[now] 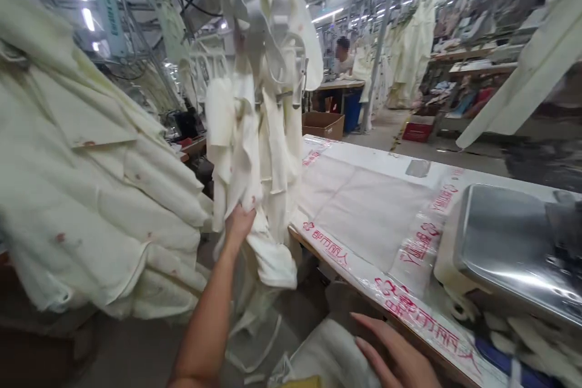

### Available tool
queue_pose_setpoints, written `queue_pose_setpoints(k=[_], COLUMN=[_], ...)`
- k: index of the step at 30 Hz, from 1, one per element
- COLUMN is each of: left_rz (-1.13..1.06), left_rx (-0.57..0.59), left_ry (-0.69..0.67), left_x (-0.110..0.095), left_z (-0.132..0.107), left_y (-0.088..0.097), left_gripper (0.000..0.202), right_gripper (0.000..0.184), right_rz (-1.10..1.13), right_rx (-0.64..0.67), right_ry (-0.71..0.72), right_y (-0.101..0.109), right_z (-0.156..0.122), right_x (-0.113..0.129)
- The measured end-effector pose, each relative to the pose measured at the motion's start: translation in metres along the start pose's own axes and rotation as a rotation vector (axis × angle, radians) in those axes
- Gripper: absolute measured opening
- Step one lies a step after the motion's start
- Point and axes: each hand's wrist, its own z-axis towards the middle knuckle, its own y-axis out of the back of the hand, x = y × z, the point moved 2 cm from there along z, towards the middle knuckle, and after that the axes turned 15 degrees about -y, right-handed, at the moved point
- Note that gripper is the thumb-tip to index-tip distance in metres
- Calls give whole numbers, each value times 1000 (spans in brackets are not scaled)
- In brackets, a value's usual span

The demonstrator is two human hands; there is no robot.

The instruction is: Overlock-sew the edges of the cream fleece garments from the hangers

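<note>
My left hand (240, 221) reaches forward, its fingers closed on a cream fabric piece (243, 176) that hangs among other pieces from the rack ahead. A loose end of white cloth (275, 260) droops just right of that hand. Low in the view, my right hand (395, 354) has its fingers stretched out and apart beside the table's front edge. Pale cloth (325, 348) lies just left of its fingertips; I cannot tell whether they touch.
Cream garments (91, 194) hang close on the left. The white table (364, 163), covered in clear plastic with red print, stretches to the right and carries a metal-topped machine (513, 248). Further back are a cardboard box (322, 124), a red crate (418, 128) and a person (344, 60).
</note>
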Motion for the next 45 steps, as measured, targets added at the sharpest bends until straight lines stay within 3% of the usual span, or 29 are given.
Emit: queue_pose_setpoints(k=[2,5,7,9,10,12,14,15,17,18,19,20,22,24,26,29,31,34,35,37,39,41,43,45], left_rz=[-6,-21,-35,-55,-56,-43,-63,-101,-222,-281,-346,-422,-533,-547,-453,-227,-128,-232,-300,-386,-405,-419,-436,-414], left_rx=[61,101,120,126,92,-90,-207,-160,184,350,435,444,313,161,80,125,249,453,468,397,316,388,578,629], left_ry=[-37,-86,-91,-86,-102,-219,-525,-747,-1195,-1331,-1368,-1354,-1254,-1211,-1199,-1208,-1198,-1079,-1023,-961,-1038,-1241,-1407,-1461], left_x=[-17,-37,-43,-46,-48,-61,-92,-114,-163,-186,-207,-226,-255,-270,-273,-265,-260,-265,-271,-289,-308,-323,-331,-332], left_z=[-1,-8,-16,-27,-33,-49,-67,-76,-89,-91,-88,-80,-55,-30,-11,5,15,32,36,31,6,-38,-84,-116], left_y=[-6,-3,1,9,14,28,41,45,51,55,60,68,83,95,97,80,58,18,4,-22,-42,-56,-66,-72], left_gripper=[40,45,46,48,53,71,89,91,73,60,48,41,31,25,23,23,22,23,25,31,43,47,34,25], right_gripper=[45,78,75,52,42,30,25,23,21,23,30,40,55,39,16,22,24,27,27,28,27,22,19,20], right_rz=[96,223,363,473,502,522,541,540,529,533,541,516,427,337,318,288,261,314,330,288,142,5,-55,-61], right_rx=[59,-42,-143,-186,-185,-179,-221,-250,-352,-417,-454,-439,-273,-31,69,3,6,58,18,-200,-472,-639,-687,-703], right_ry=[-129,-201,-247,-256,-244,-214,-175,-141,-25,19,46,49,-11,-103,-174,-238,-279,-353,-364,-381,-419,-465,-464,-438], right_y=[-34,-84,-105,-107,-100,-67,-16,13,69,93,111,122,126,113,101,107,127,168,180,200,210,209,204,201], right_z=[15,40,53,60,60,52,39,32,21,17,14,12,7,-3,-21,-55,-74,-84,-80,-64,-46,-32,-24,-22], right_x=[3,8,12,17,21,33,52,65,88,96,100,99,86,66,46,29,24,22,23,22,20,16,12,9])
